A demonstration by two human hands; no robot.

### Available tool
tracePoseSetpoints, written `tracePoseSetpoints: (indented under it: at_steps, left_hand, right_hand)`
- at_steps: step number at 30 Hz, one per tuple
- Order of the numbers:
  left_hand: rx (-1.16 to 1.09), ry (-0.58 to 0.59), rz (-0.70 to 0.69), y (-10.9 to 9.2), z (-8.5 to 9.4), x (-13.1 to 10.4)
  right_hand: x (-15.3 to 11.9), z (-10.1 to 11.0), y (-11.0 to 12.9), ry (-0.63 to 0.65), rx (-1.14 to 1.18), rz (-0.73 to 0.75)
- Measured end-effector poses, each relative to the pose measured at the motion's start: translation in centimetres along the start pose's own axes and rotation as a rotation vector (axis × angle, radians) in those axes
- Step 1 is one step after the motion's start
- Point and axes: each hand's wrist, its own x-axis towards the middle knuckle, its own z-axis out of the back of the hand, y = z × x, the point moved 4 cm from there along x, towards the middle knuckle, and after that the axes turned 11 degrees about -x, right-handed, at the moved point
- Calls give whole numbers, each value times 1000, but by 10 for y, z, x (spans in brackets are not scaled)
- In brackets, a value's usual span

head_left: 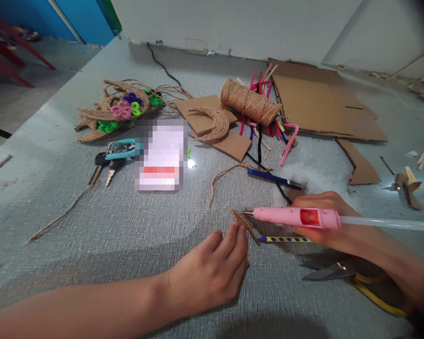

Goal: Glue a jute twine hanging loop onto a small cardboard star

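My left hand (215, 266) is closed, with its fingertips pinching a small cut cardboard piece (244, 221) that has twine along its edge. In my right hand (325, 207) is a pink hot glue gun (279, 215), with a clear glue stick (385, 223) running out of its back end. The gun's metal nozzle is at the top of the cardboard piece; I cannot tell whether it touches. Beneath the gun lies a yellow pencil with purple dots (286, 239). Scissors with yellow handles (339, 270) rest under my right forearm, which partly hides them.
Beyond my hands are a blue cutter (273, 179), a loose twine strand (214, 181), a twine roll (249, 101), a twine-covered crescent (217, 125) and cardboard sheets (314, 99). Keys (109, 167), a blurred-out phone (162, 157) and twine crescents with pipe-cleaner flowers (122, 108) lie left.
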Motion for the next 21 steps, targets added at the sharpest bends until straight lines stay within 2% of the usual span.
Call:
tracePoseSetpoints:
  at_steps: [7, 21]
  left_hand:
    - [8, 15, 2, -1, -3, -4]
    - [10, 15, -1, 0, -2, -2]
  right_hand:
    - [-2, -2, -3, -31, -24, 40]
    - [-5, -2, -7, -48, -49, -34]
